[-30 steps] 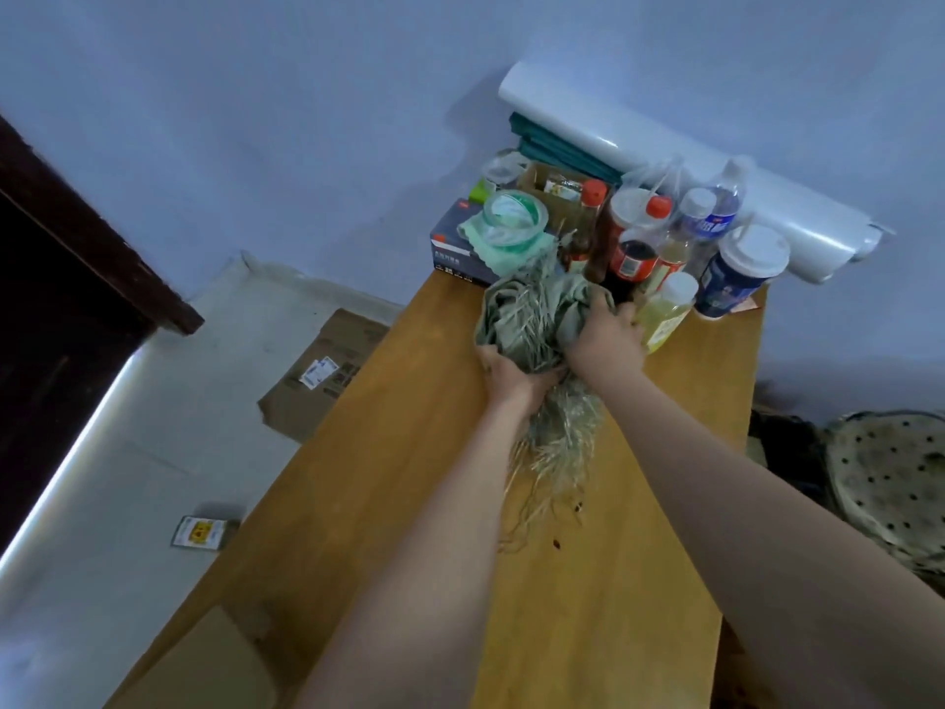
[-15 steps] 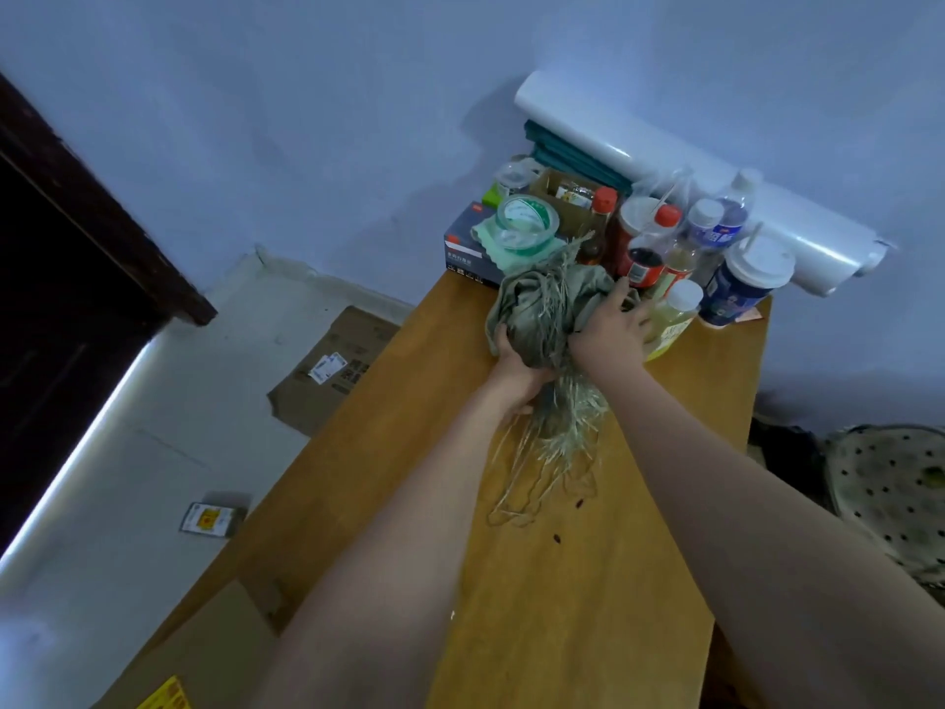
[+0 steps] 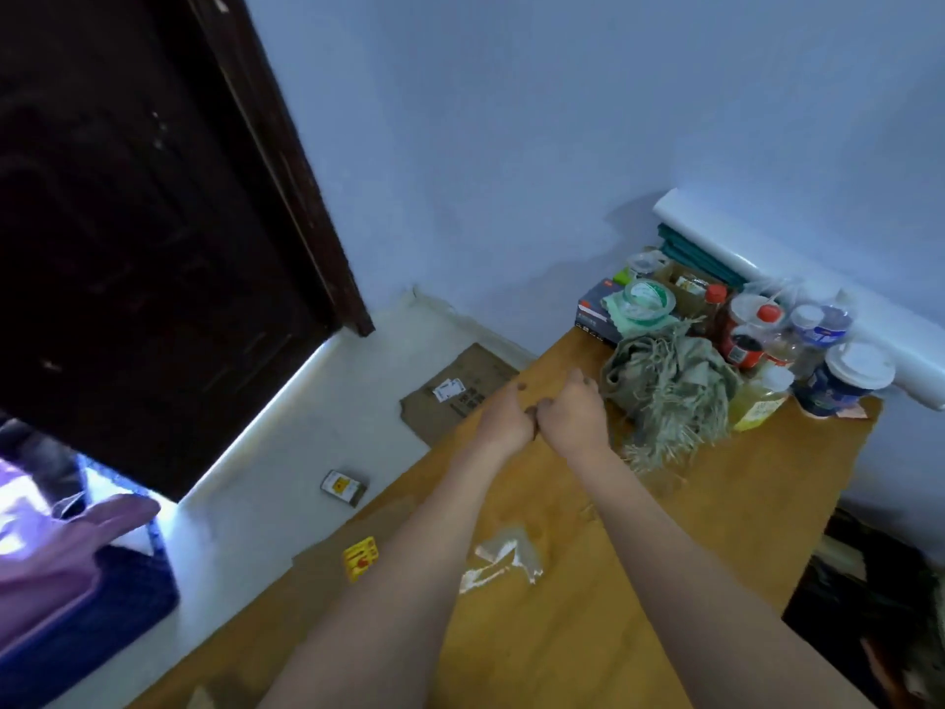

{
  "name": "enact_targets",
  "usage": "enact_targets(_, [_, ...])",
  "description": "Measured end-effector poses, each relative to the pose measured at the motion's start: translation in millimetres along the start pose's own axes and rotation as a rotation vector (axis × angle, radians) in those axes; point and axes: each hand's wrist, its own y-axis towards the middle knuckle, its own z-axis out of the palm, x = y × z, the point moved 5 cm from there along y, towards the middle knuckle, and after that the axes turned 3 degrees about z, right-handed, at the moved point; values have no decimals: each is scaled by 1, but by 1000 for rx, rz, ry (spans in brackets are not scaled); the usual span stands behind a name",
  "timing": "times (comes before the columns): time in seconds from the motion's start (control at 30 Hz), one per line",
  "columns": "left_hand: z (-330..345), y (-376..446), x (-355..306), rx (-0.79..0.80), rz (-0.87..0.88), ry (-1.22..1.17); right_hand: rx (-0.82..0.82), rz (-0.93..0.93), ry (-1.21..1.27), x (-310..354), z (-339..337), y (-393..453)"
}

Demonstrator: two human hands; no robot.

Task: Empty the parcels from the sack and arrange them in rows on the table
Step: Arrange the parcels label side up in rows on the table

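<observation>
The sack point(image 3: 670, 386) is a crumpled grey-green woven bag with frayed strands, lying at the far end of the wooden table point(image 3: 741, 504) against the bottles. My left hand point(image 3: 503, 414) and my right hand point(image 3: 572, 411) hover side by side just left of it, thumbs touching each other. Their fingers are loosely curled and hold nothing, and neither hand touches the sack. I see no parcel on the tabletop.
Bottles, jars and a lidded cup point(image 3: 849, 381) crowd the table's far end, with a tape roll point(image 3: 647, 299) on a box. A clear plastic scrap point(image 3: 503, 560) lies mid-table. On the floor lie flat cardboard point(image 3: 460, 391) and a small packet point(image 3: 343, 487). Another person's hand point(image 3: 76, 545) shows at lower left.
Both hands have let go of the sack and drawn back to its left. The view has swung left, bringing the dark door and floor into sight.
</observation>
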Motion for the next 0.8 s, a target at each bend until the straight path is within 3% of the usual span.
enact_targets(0.37, [-152, -240, 137, -358, -275, -67, 399, -344, -90, 156, 109, -224])
enact_targets(0.8, [-199, -492, 303, -706, -577, -266, 715, -600, -270, 193, 226, -466])
